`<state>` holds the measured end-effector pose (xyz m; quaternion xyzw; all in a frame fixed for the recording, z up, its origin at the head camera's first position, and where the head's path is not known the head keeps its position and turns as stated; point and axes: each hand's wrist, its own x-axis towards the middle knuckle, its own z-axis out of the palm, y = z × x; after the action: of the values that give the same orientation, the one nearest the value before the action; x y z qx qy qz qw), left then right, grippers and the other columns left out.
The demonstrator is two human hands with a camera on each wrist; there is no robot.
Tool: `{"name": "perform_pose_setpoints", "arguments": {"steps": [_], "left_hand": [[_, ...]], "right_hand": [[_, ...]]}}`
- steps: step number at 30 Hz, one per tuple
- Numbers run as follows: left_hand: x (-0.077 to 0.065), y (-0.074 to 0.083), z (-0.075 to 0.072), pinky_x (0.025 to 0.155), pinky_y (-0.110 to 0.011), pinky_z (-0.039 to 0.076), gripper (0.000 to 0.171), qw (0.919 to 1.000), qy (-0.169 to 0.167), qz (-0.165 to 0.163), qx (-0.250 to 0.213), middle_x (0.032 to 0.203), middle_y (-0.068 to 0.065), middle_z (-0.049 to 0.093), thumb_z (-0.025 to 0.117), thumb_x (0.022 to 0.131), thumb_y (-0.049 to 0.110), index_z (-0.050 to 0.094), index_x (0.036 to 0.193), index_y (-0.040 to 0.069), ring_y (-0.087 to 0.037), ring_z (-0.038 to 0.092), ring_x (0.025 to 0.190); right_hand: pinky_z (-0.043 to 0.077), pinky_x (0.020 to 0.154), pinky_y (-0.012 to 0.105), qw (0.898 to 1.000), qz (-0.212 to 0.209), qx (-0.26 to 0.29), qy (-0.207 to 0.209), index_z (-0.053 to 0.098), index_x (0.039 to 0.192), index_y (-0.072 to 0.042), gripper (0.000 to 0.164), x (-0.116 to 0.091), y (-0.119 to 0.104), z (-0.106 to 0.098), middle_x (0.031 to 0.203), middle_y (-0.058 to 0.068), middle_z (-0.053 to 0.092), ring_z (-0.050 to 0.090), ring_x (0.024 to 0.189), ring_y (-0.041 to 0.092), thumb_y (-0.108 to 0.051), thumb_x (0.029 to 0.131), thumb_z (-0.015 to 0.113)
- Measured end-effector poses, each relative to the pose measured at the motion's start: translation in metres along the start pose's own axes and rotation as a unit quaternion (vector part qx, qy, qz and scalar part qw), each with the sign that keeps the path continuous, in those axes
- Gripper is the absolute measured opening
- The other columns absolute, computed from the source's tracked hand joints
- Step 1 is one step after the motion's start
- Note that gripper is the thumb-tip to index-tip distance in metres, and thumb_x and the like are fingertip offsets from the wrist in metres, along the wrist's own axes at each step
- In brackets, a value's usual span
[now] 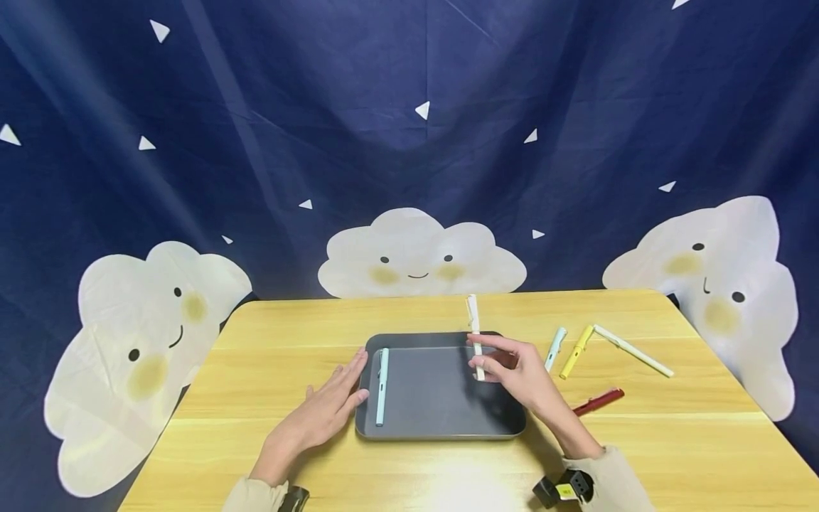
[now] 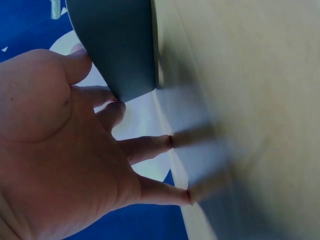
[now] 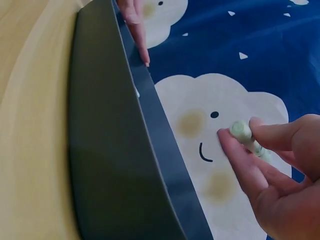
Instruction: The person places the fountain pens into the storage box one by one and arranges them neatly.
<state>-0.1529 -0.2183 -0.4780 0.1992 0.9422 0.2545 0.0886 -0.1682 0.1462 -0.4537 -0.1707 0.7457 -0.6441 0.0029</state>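
In the head view, a dark grey tray (image 1: pixel 425 398) lies on the table with a light blue pen (image 1: pixel 382 391) near its left side. My left hand (image 1: pixel 320 414) touches the tray's left edge with outstretched fingers. In the left wrist view, the left hand's thumb and fingers (image 2: pixel 145 149) meet the tray wall (image 2: pixel 117 45) and the tabletop. Above the right part of the tray, my right hand (image 1: pixel 521 373) pinches a white pen (image 1: pixel 473 314) by its lower part, the pen nearly upright. The right wrist view shows that pen's end (image 3: pixel 241 130) between thumb and fingers.
Right of the tray lie another light blue pen (image 1: pixel 555 348), partly behind the right hand, a yellow pen (image 1: pixel 576 352), a second white pen (image 1: pixel 633 350) and a dark red pen (image 1: pixel 599 402). A blue cloth (image 1: pixel 384 85) with clouds hangs behind the wooden table (image 1: pixel 307 323).
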Motion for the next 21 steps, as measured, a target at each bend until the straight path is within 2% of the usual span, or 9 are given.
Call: {"name": "perform_pose_setpoints", "arguments": {"steps": [3,9,12,16,21], "left_hand": [[-0.001,0.000,0.000,0.102,-0.088,0.010,0.065,1.0000,0.001,-0.001,-0.001,0.171,0.004,0.007,0.040,0.112,0.041,0.011,0.167,0.022,-0.045,0.020,0.151],[-0.002,-0.001,0.002,0.102,-0.088,0.010,0.065,1.0000,0.004,-0.004,-0.004,0.171,0.005,0.007,0.040,0.111,0.042,0.011,0.167,0.023,-0.045,0.021,0.152],[-0.002,0.000,0.002,0.102,-0.088,0.011,0.065,1.0000,0.004,-0.006,-0.005,0.171,0.006,0.007,0.040,0.111,0.043,0.011,0.167,0.024,-0.044,0.021,0.152],[-0.001,0.000,0.002,0.102,-0.087,0.011,0.065,1.0000,0.002,-0.007,-0.003,0.171,0.006,0.006,0.039,0.111,0.043,0.011,0.167,0.024,-0.044,0.021,0.152],[0.000,0.001,0.000,0.102,-0.087,0.010,0.065,1.0000,0.000,-0.004,-0.003,0.171,0.005,0.007,0.040,0.111,0.042,0.011,0.167,0.023,-0.044,0.020,0.152]], "right_hand": [[0.062,0.069,0.041,1.000,-0.004,0.002,-0.014,0.068,0.131,-0.001,0.035,0.000,0.001,0.003,0.108,0.024,0.072,0.075,0.090,0.031,0.002,0.096,0.068],[0.062,0.069,0.043,0.999,-0.007,0.024,-0.028,0.065,0.133,0.001,0.040,-0.001,0.003,0.011,0.120,0.032,0.065,0.073,0.094,0.040,0.008,0.094,0.068],[0.062,0.070,0.041,0.999,-0.004,0.026,-0.024,0.066,0.132,0.001,0.039,-0.002,0.003,0.014,0.121,0.032,0.065,0.075,0.094,0.033,0.007,0.093,0.070],[0.063,0.069,0.039,1.000,-0.010,0.003,-0.011,0.070,0.128,-0.004,0.038,-0.003,0.005,0.019,0.121,0.024,0.068,0.076,0.091,0.020,0.001,0.091,0.075],[0.063,0.068,0.039,1.000,-0.027,-0.011,0.000,0.073,0.126,-0.006,0.038,-0.001,0.007,0.025,0.120,0.017,0.071,0.074,0.092,0.019,-0.005,0.089,0.080]]}}
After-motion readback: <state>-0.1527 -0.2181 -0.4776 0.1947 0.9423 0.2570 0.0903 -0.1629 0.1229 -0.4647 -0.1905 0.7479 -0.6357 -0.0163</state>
